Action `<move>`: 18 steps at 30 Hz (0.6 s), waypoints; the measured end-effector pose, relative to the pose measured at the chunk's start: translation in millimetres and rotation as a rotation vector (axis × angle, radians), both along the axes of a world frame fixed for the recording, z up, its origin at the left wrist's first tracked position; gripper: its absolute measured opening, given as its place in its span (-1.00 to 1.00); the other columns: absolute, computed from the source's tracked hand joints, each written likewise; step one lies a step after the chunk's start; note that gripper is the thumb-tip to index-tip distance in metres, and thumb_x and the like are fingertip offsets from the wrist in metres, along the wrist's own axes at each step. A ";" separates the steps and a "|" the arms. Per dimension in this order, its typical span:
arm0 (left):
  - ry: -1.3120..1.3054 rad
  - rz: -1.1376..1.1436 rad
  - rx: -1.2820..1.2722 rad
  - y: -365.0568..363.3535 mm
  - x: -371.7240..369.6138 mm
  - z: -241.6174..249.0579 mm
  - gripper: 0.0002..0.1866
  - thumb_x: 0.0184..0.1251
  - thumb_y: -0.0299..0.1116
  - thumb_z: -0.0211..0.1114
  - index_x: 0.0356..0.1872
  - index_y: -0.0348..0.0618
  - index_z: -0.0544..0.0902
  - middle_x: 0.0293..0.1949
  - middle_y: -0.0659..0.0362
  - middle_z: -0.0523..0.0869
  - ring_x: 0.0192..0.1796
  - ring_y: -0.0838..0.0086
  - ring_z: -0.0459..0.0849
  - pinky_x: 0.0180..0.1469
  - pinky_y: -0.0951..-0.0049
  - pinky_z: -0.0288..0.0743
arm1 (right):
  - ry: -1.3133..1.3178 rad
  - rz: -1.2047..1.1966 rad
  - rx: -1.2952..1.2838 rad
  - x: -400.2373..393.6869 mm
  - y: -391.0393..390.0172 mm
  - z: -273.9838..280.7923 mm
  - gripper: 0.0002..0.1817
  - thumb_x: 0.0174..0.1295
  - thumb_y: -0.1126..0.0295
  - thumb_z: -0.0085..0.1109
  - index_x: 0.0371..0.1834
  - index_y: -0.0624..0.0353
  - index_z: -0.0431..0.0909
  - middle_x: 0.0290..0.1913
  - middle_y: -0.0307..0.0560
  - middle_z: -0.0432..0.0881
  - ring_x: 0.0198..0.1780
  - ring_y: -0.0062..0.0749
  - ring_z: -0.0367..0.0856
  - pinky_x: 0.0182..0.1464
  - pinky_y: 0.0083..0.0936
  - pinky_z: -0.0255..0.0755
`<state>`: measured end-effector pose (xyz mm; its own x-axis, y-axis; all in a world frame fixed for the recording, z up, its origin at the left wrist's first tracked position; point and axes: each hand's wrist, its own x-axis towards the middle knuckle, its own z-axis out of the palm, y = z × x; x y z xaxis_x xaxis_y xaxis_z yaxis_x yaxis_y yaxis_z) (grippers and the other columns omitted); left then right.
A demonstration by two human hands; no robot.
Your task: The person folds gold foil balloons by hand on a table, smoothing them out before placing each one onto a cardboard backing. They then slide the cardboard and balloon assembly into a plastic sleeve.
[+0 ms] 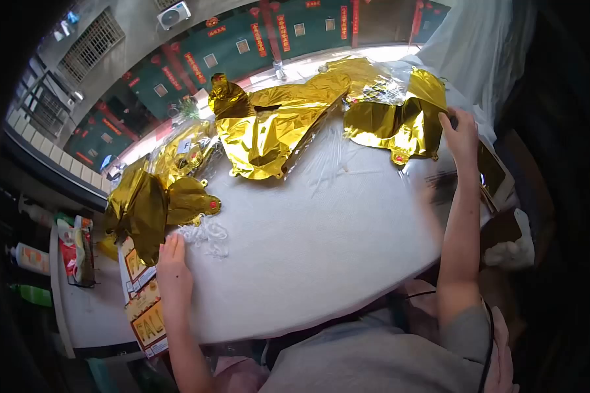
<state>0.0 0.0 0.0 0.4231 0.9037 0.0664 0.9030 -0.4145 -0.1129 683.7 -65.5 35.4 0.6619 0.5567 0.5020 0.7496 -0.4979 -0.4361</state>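
My right hand (463, 134) is at the right end of the table, its thumb and fingers pinched on the edge of a flat gold foil balloon (390, 124). My left hand (175, 265) lies with fingers stretched out near the table's left edge. Beside its fingertips are a tangle of white ribbon (206, 234) and another flat gold foil balloon (137, 213). Under and beside that hand are printed cards (147, 319), one reading "FALL". At the far middle lies a larger gold foil balloon (262, 137), creased and uninflated.
The table (301, 255) has a white cover. Clear plastic bags (328, 150) lie among the balloons. A dark phone-like object (491, 171) is at the right edge. Bottles (33, 259) and a red packet (77, 252) stand at left. A sheer curtain (478, 59) hangs at the back right.
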 end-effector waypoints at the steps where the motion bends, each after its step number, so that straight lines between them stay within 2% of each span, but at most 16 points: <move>1: -0.115 0.042 -0.014 -9.6 14.3 4.4 -0.39 0.52 -0.54 0.20 0.57 -0.33 0.39 0.52 -0.26 0.47 0.59 -0.05 0.42 0.65 0.07 0.24 | 0.172 0.217 0.258 -38.9 -11.8 31.2 -0.65 0.55 0.12 0.32 0.04 0.22 0.79 -0.15 -0.19 0.82 -0.15 -0.50 0.71 0.09 -0.55 0.54; 2: -0.230 0.083 -0.027 -18.5 29.0 7.0 -0.40 0.53 -0.52 0.19 0.57 -0.33 0.39 0.49 -0.27 0.50 0.58 -0.08 0.44 0.62 0.03 0.26 | 0.377 0.384 0.519 -97.4 -27.5 62.1 -0.64 0.57 0.15 0.31 -0.19 0.28 0.76 -0.36 -0.25 0.73 -0.30 -0.61 0.60 -0.08 -0.65 0.45; 3: -0.201 0.095 -0.037 -25.0 28.1 18.6 -0.40 0.53 -0.52 0.19 0.57 -0.33 0.39 0.49 -0.27 0.50 0.58 -0.08 0.44 0.62 0.03 0.26 | 0.420 0.503 0.573 -162.4 -53.4 87.6 -0.60 0.56 0.15 0.31 -0.33 0.27 0.71 -0.48 -0.24 0.63 -0.37 -0.61 0.51 -0.19 -0.60 0.37; 4: -0.329 0.103 -0.024 -31.7 41.7 19.8 -0.40 0.55 -0.48 0.21 0.57 -0.34 0.38 0.54 -0.26 0.45 0.61 -0.11 0.38 0.63 0.03 0.24 | 0.442 0.604 0.656 -214.4 -82.3 111.5 -0.54 0.57 0.15 0.28 -0.50 0.20 0.61 -0.59 -0.26 0.52 -0.45 -0.64 0.41 -0.21 -0.57 0.31; 5: -0.464 0.107 -0.010 -37.5 56.8 18.9 -0.39 0.56 -0.44 0.22 0.58 -0.34 0.37 0.58 -0.26 0.39 0.64 -0.14 0.32 0.64 0.04 0.21 | 0.457 0.719 0.728 -256.0 -107.0 124.6 -0.49 0.43 0.14 0.46 -0.61 0.19 0.51 -0.59 -0.29 0.50 -0.50 -0.70 0.42 -0.34 -0.62 0.30; 6: -0.485 0.164 -0.031 -42.1 70.9 18.5 -0.33 0.60 -0.31 0.23 0.64 -0.22 0.30 0.68 -0.29 0.17 0.70 -0.18 0.15 0.70 -0.07 0.04 | 0.283 0.997 0.679 -267.0 -120.7 125.8 -0.48 0.40 0.12 0.47 -0.65 0.13 0.49 -0.59 -0.29 0.48 -0.53 -0.58 0.46 -0.32 -0.56 0.41; 7: -0.481 0.167 -0.035 -41.6 78.0 17.5 -0.33 0.60 -0.31 0.23 0.64 -0.22 0.30 0.68 -0.29 0.17 0.70 -0.18 0.15 0.70 -0.07 0.04 | 0.332 1.181 0.512 -276.1 -138.7 139.3 -0.49 0.36 0.13 0.51 -0.65 0.09 0.48 -0.57 -0.30 0.51 -0.54 -0.50 0.49 -0.27 -0.48 0.51; 8: -0.424 0.103 -0.006 -39.6 83.7 14.6 -0.34 0.60 -0.29 0.24 0.65 -0.16 0.32 0.70 -0.24 0.13 0.72 -0.17 0.11 0.71 -0.14 -0.03 | 0.312 1.344 0.470 -277.8 -142.6 141.1 -0.49 0.29 0.14 0.58 -0.67 0.03 0.45 -0.56 -0.30 0.52 -0.54 -0.48 0.52 -0.22 -0.46 0.57; 9: -0.368 0.039 0.023 -37.0 88.5 11.5 -0.34 0.60 -0.26 0.24 0.65 -0.09 0.34 0.72 -0.19 0.10 0.73 -0.16 0.08 0.71 -0.21 -0.11 | 0.261 1.440 0.489 -280.7 -142.8 138.4 -0.39 0.40 -0.16 0.41 -0.68 -0.02 0.49 -0.61 -0.40 0.54 -0.58 -0.64 0.45 -0.36 -0.54 0.36; 10: -0.367 0.041 0.021 -33.0 93.4 9.7 -0.34 0.60 -0.26 0.24 0.65 -0.09 0.34 0.72 -0.19 0.10 0.73 -0.16 0.08 0.71 -0.21 -0.11 | 0.309 1.532 0.413 -280.6 -147.4 141.9 -0.72 0.31 0.02 0.45 -0.21 -0.09 0.62 -0.50 -0.34 0.53 -0.44 -0.51 0.47 -0.19 -0.37 0.41; 11: -0.341 -0.027 0.009 -28.0 97.7 8.2 -0.38 0.60 -0.27 0.23 0.63 -0.08 0.39 0.71 -0.15 0.17 0.73 -0.13 0.11 0.71 -0.25 -0.14 | 0.356 1.622 0.336 -281.3 -153.1 145.1 -0.51 0.22 0.21 0.49 0.27 -0.17 0.75 -0.39 -0.29 0.53 -0.30 -0.38 0.49 -0.02 -0.19 0.45; 13: -0.319 -0.096 -0.003 -16.5 101.8 -0.5 -0.41 0.61 -0.27 0.23 0.60 -0.06 0.44 0.69 -0.11 0.23 0.72 -0.09 0.15 0.71 -0.29 -0.17 | 0.365 1.591 0.344 -290.2 -161.9 141.0 -0.54 0.28 0.13 0.45 0.27 -0.26 0.74 -0.39 -0.29 0.52 -0.30 -0.39 0.47 -0.05 -0.23 0.41; 15: -0.343 -0.188 0.020 -3.7 100.0 -15.4 -0.51 0.58 -0.36 0.22 0.49 -0.10 0.55 0.60 -0.03 0.41 0.69 -0.02 0.25 0.70 -0.29 -0.10 | 0.364 1.571 0.350 -291.8 -160.2 136.9 -0.57 0.33 0.05 0.41 0.28 -0.34 0.74 -0.39 -0.28 0.50 -0.30 -0.41 0.46 -0.09 -0.27 0.36; 16: -0.342 -0.185 0.024 -0.4 96.5 -19.4 -0.51 0.58 -0.36 0.22 0.49 -0.10 0.55 0.60 -0.03 0.41 0.69 -0.02 0.25 0.70 -0.29 -0.10 | 0.372 1.565 0.378 -287.3 -154.5 132.9 -0.76 0.32 0.11 0.49 -0.18 -0.16 0.59 -0.48 -0.28 0.50 -0.42 -0.45 0.48 -0.18 -0.36 0.44; 17: -0.338 -0.189 0.044 3.0 93.0 -22.0 -0.52 0.56 -0.42 0.22 0.46 -0.11 0.59 0.55 0.00 0.47 0.65 0.02 0.32 0.71 -0.23 -0.08 | 0.379 1.558 0.409 -284.0 -147.4 128.0 -0.51 0.30 0.16 0.57 -0.65 0.02 0.45 -0.57 -0.29 0.50 -0.54 -0.48 0.50 -0.28 -0.45 0.51; 18: -0.335 -0.192 0.068 6.4 89.9 -21.9 -0.54 0.54 -0.49 0.22 0.43 -0.11 0.62 0.50 0.03 0.53 0.62 0.05 0.39 0.72 -0.18 -0.05 | 0.446 1.488 0.394 -281.6 -137.4 122.0 -0.52 0.33 0.18 0.54 -0.63 0.04 0.47 -0.57 -0.27 0.50 -0.54 -0.46 0.50 -0.31 -0.43 0.47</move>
